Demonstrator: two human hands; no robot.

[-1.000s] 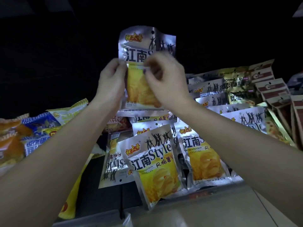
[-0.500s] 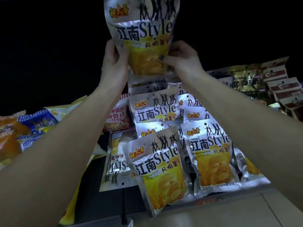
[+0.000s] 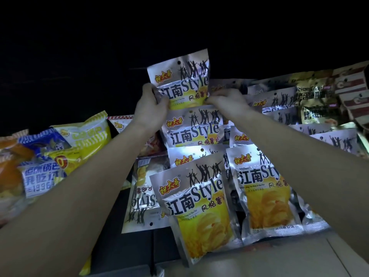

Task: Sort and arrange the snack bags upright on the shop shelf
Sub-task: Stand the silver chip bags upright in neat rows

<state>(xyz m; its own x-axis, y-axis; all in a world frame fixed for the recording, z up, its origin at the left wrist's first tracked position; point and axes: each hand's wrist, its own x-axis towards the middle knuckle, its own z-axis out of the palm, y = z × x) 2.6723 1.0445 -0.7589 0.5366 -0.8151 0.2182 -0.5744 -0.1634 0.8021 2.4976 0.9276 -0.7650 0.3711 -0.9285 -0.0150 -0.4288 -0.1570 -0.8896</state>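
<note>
A silver and yellow snack bag [image 3: 183, 80] stands upright at the back of a row of matching bags. My left hand [image 3: 150, 108] grips its left edge and my right hand [image 3: 227, 101] pinches its lower right corner. In front of it a second silver bag [image 3: 193, 130] leans upright, then a third bag [image 3: 187, 158], then a front bag [image 3: 197, 206] tilted at the shelf edge. Another silver bag [image 3: 265, 194] stands to the right of the front one. One bag [image 3: 141, 194] lies flat and upside down to the left.
Blue and yellow snack bags [image 3: 42, 174] lie heaped at the left. More silver bags [image 3: 331, 140], gold bags [image 3: 317, 104] and red-striped packets [image 3: 353, 90] fill the right. The dark shelf floor [image 3: 111, 232] shows at the lower centre, with a pale ledge [image 3: 259, 262] in front. The back is black.
The held bag has come down from high in the view and now sits at the back of the row. Both hands lowered with it and still hold it.
</note>
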